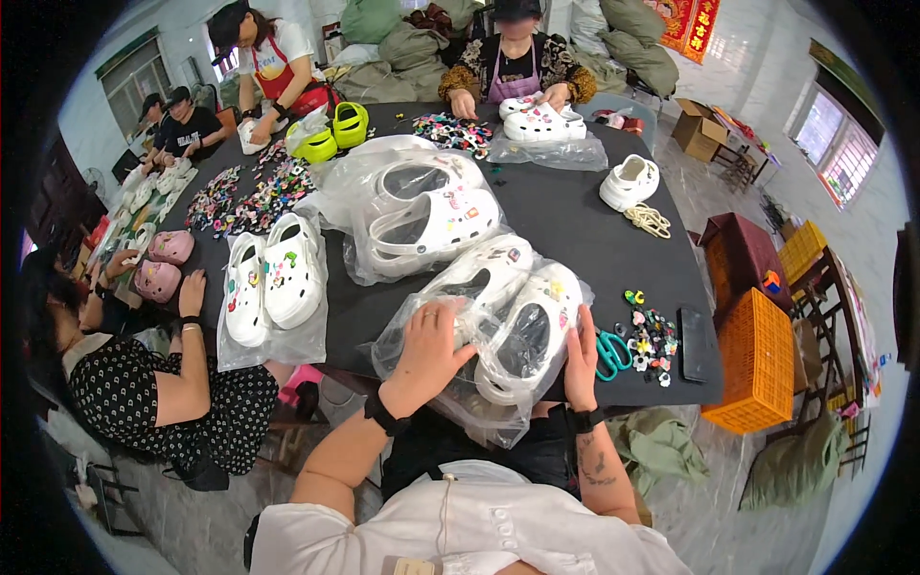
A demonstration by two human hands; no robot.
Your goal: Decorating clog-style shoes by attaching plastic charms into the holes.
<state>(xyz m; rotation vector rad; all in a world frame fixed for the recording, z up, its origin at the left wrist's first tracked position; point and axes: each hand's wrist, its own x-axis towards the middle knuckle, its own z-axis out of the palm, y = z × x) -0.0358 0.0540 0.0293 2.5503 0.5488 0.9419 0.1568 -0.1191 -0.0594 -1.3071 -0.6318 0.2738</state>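
Observation:
A pair of white clogs [525, 331] with colourful charms lies in a clear plastic bag [508, 412] at the table's near edge, heels toward me. My left hand [431, 353] is closed on the bag at the left clog, its fingers over the plastic and partly hiding the heel strap. Along the outer side of the right clog, my right hand [579, 359] grips, fingers pointing away from me. Just right of that hand lie teal-handled scissors [612, 356], beside a pile of loose shoe charms [655, 342].
More bagged white clogs lie ahead [436, 222] and to the left [274, 278]. A dark phone [692, 343] rests near the right edge. One white clog [630, 183] stands by a coiled cord [648, 220]. Co-workers sit around the black table [556, 206]. An orange crate [751, 359] stands right.

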